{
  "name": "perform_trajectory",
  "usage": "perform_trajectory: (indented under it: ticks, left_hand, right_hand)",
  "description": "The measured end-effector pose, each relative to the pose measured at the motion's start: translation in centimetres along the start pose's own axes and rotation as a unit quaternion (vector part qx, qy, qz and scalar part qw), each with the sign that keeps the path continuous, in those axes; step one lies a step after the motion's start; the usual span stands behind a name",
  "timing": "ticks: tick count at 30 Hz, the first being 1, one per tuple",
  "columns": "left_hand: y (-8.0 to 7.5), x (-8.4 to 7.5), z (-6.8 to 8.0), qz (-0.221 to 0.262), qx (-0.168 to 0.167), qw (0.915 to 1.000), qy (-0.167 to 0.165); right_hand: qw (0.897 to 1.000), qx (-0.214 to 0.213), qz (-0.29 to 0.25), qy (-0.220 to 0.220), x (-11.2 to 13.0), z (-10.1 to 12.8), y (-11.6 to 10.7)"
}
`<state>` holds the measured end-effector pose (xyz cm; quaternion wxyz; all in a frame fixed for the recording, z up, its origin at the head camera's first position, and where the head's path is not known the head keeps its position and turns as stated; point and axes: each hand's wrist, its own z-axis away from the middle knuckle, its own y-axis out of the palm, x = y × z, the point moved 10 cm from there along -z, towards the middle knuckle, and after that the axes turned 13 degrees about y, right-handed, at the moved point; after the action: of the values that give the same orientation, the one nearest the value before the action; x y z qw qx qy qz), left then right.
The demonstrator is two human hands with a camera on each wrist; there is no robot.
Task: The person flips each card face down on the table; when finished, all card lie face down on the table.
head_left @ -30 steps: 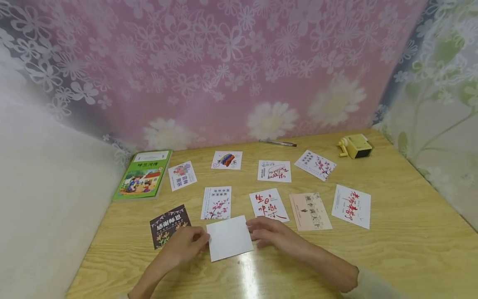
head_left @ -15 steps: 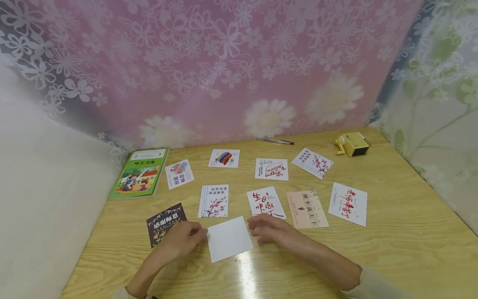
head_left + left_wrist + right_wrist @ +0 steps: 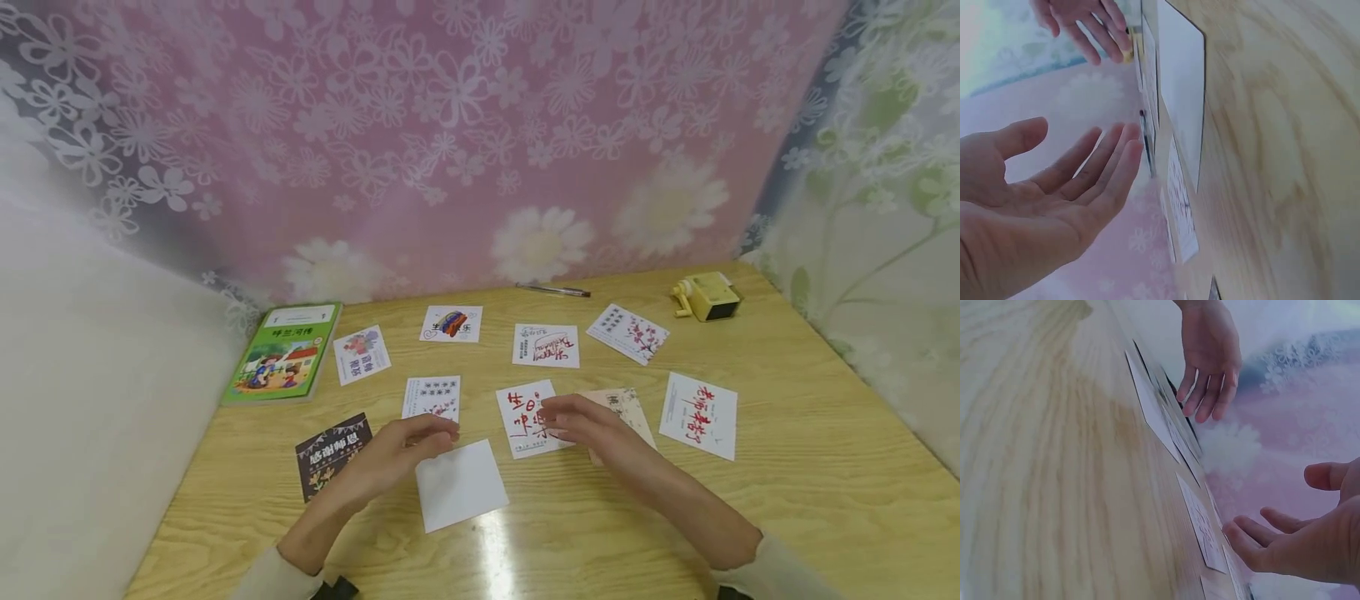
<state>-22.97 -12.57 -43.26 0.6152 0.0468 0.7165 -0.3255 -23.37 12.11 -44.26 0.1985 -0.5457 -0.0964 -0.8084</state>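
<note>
two hands hover above a light wooden table (image 3: pixel 787 467), neither touching anything. the left hand (image 3: pixel 401 450) hangs over the far left corner of a blank white square card (image 3: pixel 459 485), fingers straight and loosely spread, palm turned inward; the left wrist view confirms relaxed fingers (image 3: pixel 1107 164) with nothing between them. the right hand (image 3: pixel 588 425) hangs further back and to the right, over the gap between a white card with red brush lettering (image 3: pixel 525 417) and a pale pink card with dark lettering (image 3: pixel 626 407), which it partly hides. its fingers are gently bent and apart — no pinch, no grasp.

the blank white card lies flat on the table nearest the person, between the two forearms, its plain side up and slightly rotated against the table edge. it is clear of both hands.

the remaining cards lie face up in two loose rows beyond it, each apart from its neighbours, so every design is readable at once: a black card with bunting (image 3: pixel 330 454), a white card with plum blossom (image 3: pixel 431 397), a white card with red calligraphy (image 3: pixel 699 415), and four smaller ones behind. a green illustrated book (image 3: pixel 285 352) lies at the left edge, a pen (image 3: pixel 553 290) and a yellow pencil sharpener (image 3: pixel 707 296) along the back — outside the card rows.
</note>
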Motion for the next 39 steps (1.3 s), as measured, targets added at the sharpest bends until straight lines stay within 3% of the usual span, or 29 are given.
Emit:
perform_trajectory:
  ticks: [6, 12, 21, 25, 28, 36, 39]
  left_hand:
    - [1.3, 0.0, -1.6, 0.143, 0.001, 0.9897, -0.005]
    - [2.3, 0.9, -3.1, 0.213, -0.025, 0.976, -0.04]
    - [4.0, 1.4, -5.5, 0.322, -0.018, 0.9454, -0.045]
    - [4.3, 1.7, -5.7, 0.353, -0.024, 0.9334, -0.057]
    - [4.3, 1.9, -5.8, 0.363, -0.033, 0.9293, -0.062]
    - [4.5, 2.3, -6.2, 0.37, -0.035, 0.9262, -0.063]
    - [4.7, 2.4, -6.6, 0.377, -0.032, 0.9236, -0.061]
  right_hand:
    - [1.0, -0.026, -0.005, 0.005, -0.2, -0.3, -2.0]
    - [0.999, -0.023, -0.027, 0.019, -0.5, -0.9, -2.6]
    - [0.998, 0.001, -0.053, 0.015, -0.4, -1.6, -2.4]
    - [0.998, 0.007, -0.058, 0.012, -0.6, -1.8, -2.0]
    - [0.998, 0.005, -0.061, 0.01, -0.7, -1.9, -1.8]
    - [0.995, -0.041, -0.089, 0.004, -0.8, -2.2, -2.5]
    - [0.995, -0.064, -0.073, 0.013, -1.2, -2.3, -2.9]
